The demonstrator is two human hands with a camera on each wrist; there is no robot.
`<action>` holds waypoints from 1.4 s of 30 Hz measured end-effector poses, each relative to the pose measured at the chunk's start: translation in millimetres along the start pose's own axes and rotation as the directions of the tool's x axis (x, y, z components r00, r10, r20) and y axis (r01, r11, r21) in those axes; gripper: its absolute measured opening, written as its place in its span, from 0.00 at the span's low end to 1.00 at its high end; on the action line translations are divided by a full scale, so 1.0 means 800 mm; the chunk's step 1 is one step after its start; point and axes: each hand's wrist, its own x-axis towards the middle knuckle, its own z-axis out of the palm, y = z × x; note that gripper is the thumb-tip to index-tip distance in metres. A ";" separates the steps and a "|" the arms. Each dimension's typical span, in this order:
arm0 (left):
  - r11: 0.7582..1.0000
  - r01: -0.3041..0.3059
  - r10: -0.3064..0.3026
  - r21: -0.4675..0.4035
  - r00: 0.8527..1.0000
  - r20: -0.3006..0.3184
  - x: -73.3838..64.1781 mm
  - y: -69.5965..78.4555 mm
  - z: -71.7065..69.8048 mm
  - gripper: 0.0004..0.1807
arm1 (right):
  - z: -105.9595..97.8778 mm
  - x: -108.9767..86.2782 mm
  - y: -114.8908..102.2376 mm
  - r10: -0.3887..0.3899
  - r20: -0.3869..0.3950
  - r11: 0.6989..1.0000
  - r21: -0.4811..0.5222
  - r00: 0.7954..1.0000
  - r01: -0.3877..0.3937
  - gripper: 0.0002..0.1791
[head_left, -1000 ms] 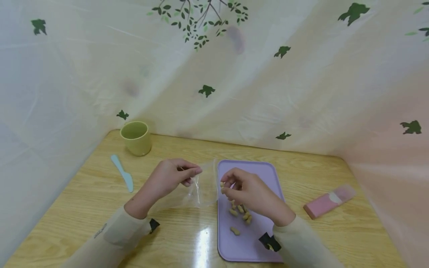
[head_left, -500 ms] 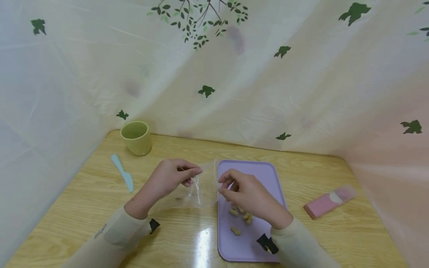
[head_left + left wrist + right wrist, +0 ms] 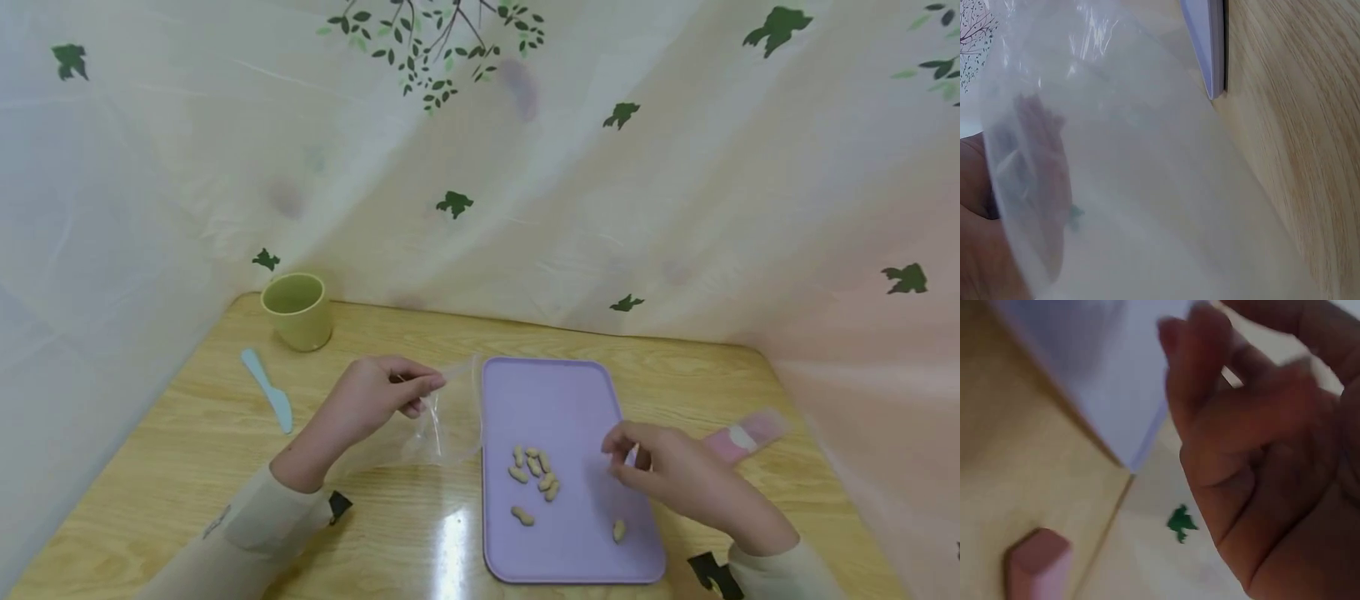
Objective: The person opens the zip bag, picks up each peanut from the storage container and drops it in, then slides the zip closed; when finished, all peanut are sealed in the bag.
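Observation:
My left hand (image 3: 382,387) pinches a clear plastic bag (image 3: 453,417) by its upper side, left of the purple tray (image 3: 551,400). The bag's mouth faces the tray, and its film fills much of the left wrist view (image 3: 1147,175). On the tray lie several unshelled peanuts (image 3: 533,467) in a loose group. Another peanut (image 3: 522,516) lies just below them, and a single peanut (image 3: 618,531) is near the right rim. Over the tray's right edge hovers my right hand (image 3: 675,471), fingers loosely bent. In the right wrist view (image 3: 1260,444), nothing shows between those fingers.
Behind my right hand lies a pink block-like item (image 3: 731,444) with a white band, partly covered. A green cup (image 3: 300,321) stands at the back left, with a light blue plastic knife (image 3: 267,390) in front of it. A patterned cloth (image 3: 525,208) rises behind the table.
The right hand has moved from the bag's mouth to the tray's right side, uncovering the peanuts. A peanut seen at its fingertips earlier is gone from them. The left hand still holds the bag.

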 end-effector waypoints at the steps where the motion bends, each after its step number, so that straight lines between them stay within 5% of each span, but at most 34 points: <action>1: 1.000 0.000 0.000 0.003 1.000 -0.002 0.000 0.000 -0.001 0.17 | 0.004 -0.006 0.011 -0.005 0.071 1.000 -0.005 0.997 0.005 0.08; 6: 1.000 -0.005 0.005 0.003 1.000 -0.004 -0.002 0.001 -0.003 0.17 | 0.028 -0.020 0.046 0.015 0.296 0.997 0.073 0.955 -0.038 0.10; 13: 1.000 -0.005 0.005 -0.016 1.000 -0.008 -0.002 0.002 -0.004 0.17 | 0.042 -0.016 0.049 -0.051 0.225 0.999 0.018 0.973 0.048 0.06; 16: 1.000 0.008 -0.008 -0.017 1.000 -0.003 -0.001 0.002 -0.001 0.17 | 0.033 -0.008 0.032 -0.058 0.159 0.998 0.006 0.986 0.058 0.06; 19: 1.000 0.001 -0.001 -0.023 1.000 0.004 0.001 0.001 0.002 0.17 | 0.017 0.007 0.006 -0.087 0.102 0.992 0.095 0.991 0.077 0.06; 25: 0.999 -0.014 0.014 -0.040 1.000 0.001 0.002 -0.001 0.004 0.16 | 0.011 0.053 -0.051 -0.143 0.140 0.894 0.443 0.980 0.067 0.12; 29: 0.999 -0.016 0.016 -0.028 1.000 -0.001 0.002 -0.003 0.006 0.17 | 0.024 0.080 -0.075 -0.154 0.122 0.851 0.521 0.981 0.069 0.13; 42: 1.000 -0.018 0.018 0.004 1.000 -0.007 0.001 -0.001 0.007 0.16 | 0.050 0.120 -0.123 -0.099 0.047 0.960 0.267 0.994 0.083 0.10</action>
